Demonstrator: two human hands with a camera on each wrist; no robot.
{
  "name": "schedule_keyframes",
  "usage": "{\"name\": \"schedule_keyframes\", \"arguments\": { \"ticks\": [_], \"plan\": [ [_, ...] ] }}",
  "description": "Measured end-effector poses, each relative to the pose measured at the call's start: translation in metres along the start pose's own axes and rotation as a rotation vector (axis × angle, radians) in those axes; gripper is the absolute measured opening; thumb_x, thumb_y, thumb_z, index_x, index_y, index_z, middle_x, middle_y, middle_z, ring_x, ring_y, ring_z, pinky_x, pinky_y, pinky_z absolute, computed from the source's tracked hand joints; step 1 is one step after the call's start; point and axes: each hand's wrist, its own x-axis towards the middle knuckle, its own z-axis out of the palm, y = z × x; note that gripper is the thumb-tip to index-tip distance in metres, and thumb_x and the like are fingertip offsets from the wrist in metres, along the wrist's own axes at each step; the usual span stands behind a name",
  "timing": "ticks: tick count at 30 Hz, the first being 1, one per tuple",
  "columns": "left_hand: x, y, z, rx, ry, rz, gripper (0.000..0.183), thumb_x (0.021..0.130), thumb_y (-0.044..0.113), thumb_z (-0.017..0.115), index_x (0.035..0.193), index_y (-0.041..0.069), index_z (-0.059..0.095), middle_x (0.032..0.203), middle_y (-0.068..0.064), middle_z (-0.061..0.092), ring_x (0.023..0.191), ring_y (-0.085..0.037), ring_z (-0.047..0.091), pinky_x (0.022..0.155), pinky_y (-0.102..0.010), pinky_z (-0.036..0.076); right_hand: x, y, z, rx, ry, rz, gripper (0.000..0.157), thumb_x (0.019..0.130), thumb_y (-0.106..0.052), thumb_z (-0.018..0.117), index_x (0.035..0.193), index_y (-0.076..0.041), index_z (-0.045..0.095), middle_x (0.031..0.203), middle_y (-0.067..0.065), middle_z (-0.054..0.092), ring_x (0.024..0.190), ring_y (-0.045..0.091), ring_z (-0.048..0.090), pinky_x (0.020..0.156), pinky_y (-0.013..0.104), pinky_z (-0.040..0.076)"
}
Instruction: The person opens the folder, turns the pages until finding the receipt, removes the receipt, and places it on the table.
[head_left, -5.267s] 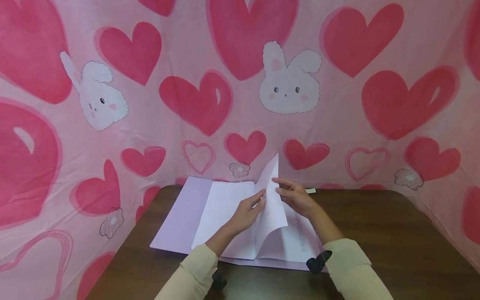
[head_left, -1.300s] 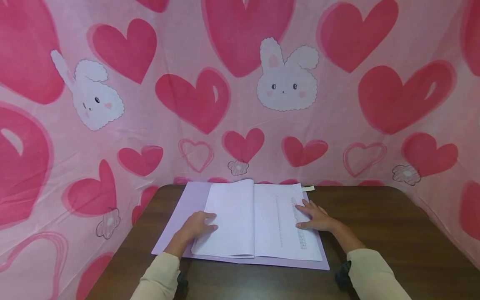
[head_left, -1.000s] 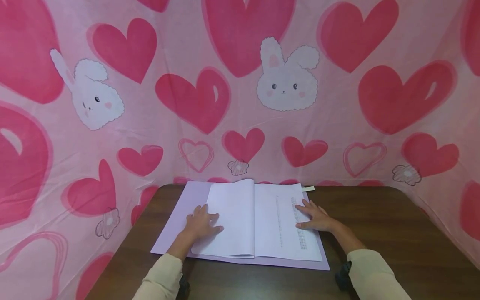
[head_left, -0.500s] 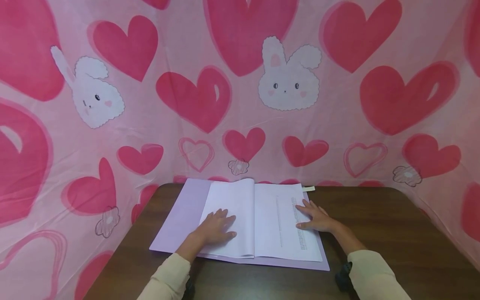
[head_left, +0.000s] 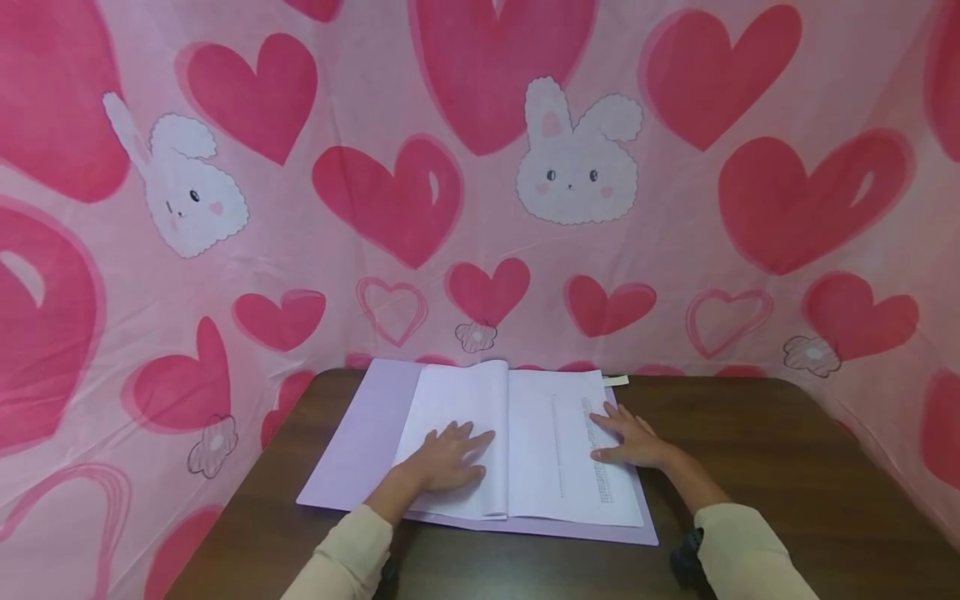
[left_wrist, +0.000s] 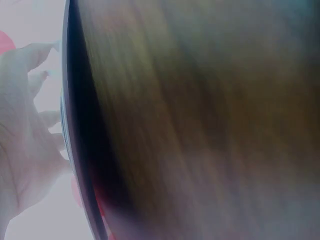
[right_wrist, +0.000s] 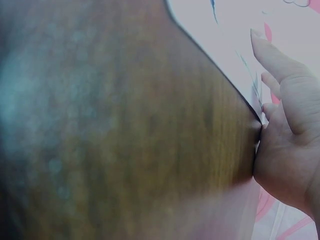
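A lilac folder (head_left: pixel 360 446) lies spread on the table with a stack of white pages inside. On its left page (head_left: pixel 450 392), which is blank, my left hand (head_left: pixel 444 461) rests with fingers spread, close to the centre fold. My right hand (head_left: pixel 633 437) lies on the outer edge of the right page (head_left: pixel 532 450), over columns of small print. The left wrist view has the left hand (left_wrist: pixel 27 120) at the folder's edge, fingertips on the pages. In the right wrist view, the right hand (right_wrist: pixel 290 115) sits at the folder's corner with its thumb extended.
The dark wooden table (head_left: pixel 787 483) extends to both sides of the folder. A small pale tab (head_left: pixel 616 381) sticks out at the folder's upper right. Behind the table hangs a pink cloth (head_left: pixel 675 242) printed with hearts and rabbits.
Earlier both hands held a raised page; it now lies flat on the left. Since then my left hand has slid right across the left page toward the fold. The right hand has stayed put lately.
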Motion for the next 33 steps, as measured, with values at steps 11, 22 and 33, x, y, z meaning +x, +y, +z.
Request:
{"name": "schedule_keyframes", "arguments": {
  "ticks": [11,22,33],
  "plan": [
    [0.008,0.017,0.004,-0.032,0.019,-0.015,0.076,0.092,0.073,0.047,0.158,0.039,0.034,0.17,-0.018,0.023,0.157,-0.049,0.017,0.12,-0.076,0.015,0.007,0.0,0.002,0.007,0.001,-0.012,0.095,0.082,-0.053,0.074,0.158,-0.009,0.035,0.169,0.027,0.011,0.154,0.055,-0.004,0.12,0.074,-0.004],
    [0.011,0.022,0.006,0.0,0.007,-0.032,0.081,0.082,0.074,0.061,0.154,0.042,0.041,0.169,-0.019,0.025,0.156,-0.05,0.018,0.117,-0.078,0.018,0.008,-0.005,-0.008,-0.22,0.058,-0.037,0.074,0.092,-0.044,0.069,0.151,-0.006,0.047,0.162,0.029,0.033,0.149,0.056,0.026,0.112,0.08,0.024],
    [0.012,0.023,0.006,-0.017,-0.01,-0.031,0.083,0.079,0.076,0.065,0.153,0.044,0.042,0.168,-0.019,0.026,0.156,-0.051,0.018,0.116,-0.079,0.018,0.044,0.001,-0.024,-0.396,0.126,-0.045,0.06,0.096,-0.033,0.066,0.146,-0.002,0.053,0.152,0.03,0.048,0.14,0.057,0.042,0.105,0.076,0.039]
  ]
}}
